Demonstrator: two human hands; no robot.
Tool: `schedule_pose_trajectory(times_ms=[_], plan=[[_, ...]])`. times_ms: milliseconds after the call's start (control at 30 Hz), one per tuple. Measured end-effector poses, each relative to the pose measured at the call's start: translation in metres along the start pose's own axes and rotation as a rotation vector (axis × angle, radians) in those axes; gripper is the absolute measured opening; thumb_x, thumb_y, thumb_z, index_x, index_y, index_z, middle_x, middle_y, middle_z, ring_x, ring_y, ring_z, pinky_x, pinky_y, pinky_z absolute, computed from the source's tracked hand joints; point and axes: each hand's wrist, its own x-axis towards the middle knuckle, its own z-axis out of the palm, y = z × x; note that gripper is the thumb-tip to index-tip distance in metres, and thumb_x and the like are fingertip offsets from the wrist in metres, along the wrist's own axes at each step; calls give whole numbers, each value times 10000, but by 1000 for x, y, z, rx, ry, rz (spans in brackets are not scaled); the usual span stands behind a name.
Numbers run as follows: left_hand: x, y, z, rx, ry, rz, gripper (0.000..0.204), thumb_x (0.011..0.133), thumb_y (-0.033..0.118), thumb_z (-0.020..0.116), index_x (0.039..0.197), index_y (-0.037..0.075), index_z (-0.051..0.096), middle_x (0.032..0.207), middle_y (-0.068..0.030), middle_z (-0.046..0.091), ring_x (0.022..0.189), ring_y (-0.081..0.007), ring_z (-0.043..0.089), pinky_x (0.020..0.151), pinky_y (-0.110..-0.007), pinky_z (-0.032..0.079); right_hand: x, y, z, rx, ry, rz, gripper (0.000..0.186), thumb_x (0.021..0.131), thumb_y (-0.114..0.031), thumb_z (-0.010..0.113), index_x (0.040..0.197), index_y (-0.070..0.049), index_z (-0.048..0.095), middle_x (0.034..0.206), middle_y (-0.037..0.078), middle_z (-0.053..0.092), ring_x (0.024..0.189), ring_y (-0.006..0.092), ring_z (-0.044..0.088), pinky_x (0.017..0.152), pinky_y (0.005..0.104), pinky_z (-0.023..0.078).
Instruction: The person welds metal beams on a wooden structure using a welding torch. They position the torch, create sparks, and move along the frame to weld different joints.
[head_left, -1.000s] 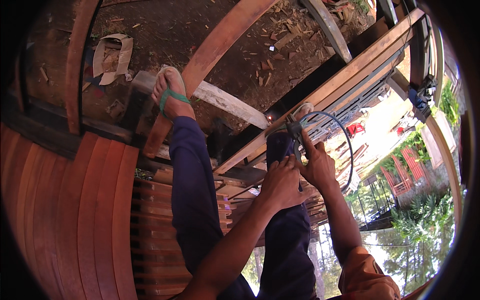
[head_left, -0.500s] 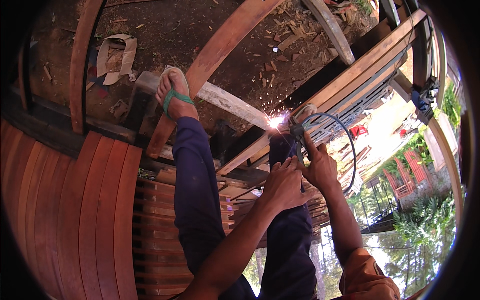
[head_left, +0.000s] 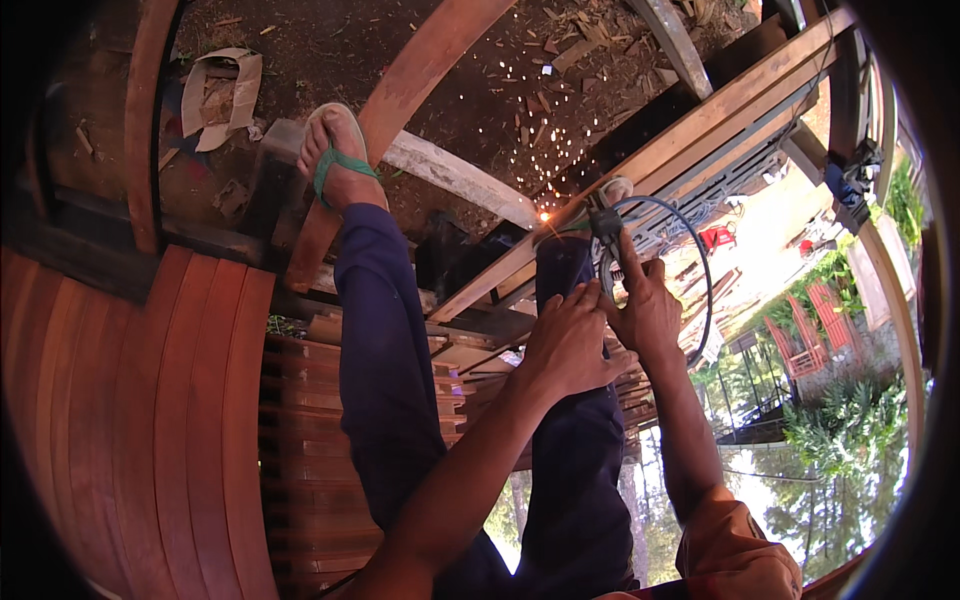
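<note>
My right hand point(head_left: 648, 318) is closed around a dark welding electrode holder point(head_left: 606, 228), its index finger stretched along the tool. My left hand point(head_left: 568, 345) lies against the right hand above my knee, thumb spread from the fingers; nothing shows in it. A small orange glow point(head_left: 544, 216) marks where a pale, worn beam point(head_left: 460, 180) meets a long wooden rail point(head_left: 500, 280). Sparks scatter over the dirt beyond it. The thin rod cannot be made out clearly. A blue-grey cable point(head_left: 709, 270) loops to the right of my right hand.
My left foot in a green-strapped sandal point(head_left: 340, 165) rests by a curved reddish beam point(head_left: 425, 75). Reddish planks point(head_left: 180, 400) stretch along the left. Wood scraps and torn cardboard point(head_left: 245, 95) litter the ground. Red chairs point(head_left: 815, 330) stand at right.
The bright white-violet arc has died down to a small orange glow, and sparks have spread farther upward. The electrode holder has tilted more upright, slightly away from the joint. The view has shifted slightly.
</note>
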Motion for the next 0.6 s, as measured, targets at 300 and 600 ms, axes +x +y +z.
schedule_pose_trajectory(times_ms=[300, 600], plan=[[0, 4, -7, 38, -119, -42, 711, 851, 547, 795, 1176, -82, 731, 1437, -322, 616, 1447, -422, 528, 1192, -535, 414, -7, 13, 15, 9, -82, -28, 938, 879, -470, 792, 1680, -305, 332, 1090, 234, 593, 841, 455, 734, 692, 548, 591], [-1, 2, -4, 31, -76, -20, 757, 851, 549, 794, 1200, -117, 707, 1411, -338, 625, 1440, -433, 531, 1199, -532, 408, -6, 13, 20, 0, -61, -3, 981, 857, -435, 824, 1690, -322, 319, 1084, 212, 616, 852, 450, 722, 706, 551, 590]])
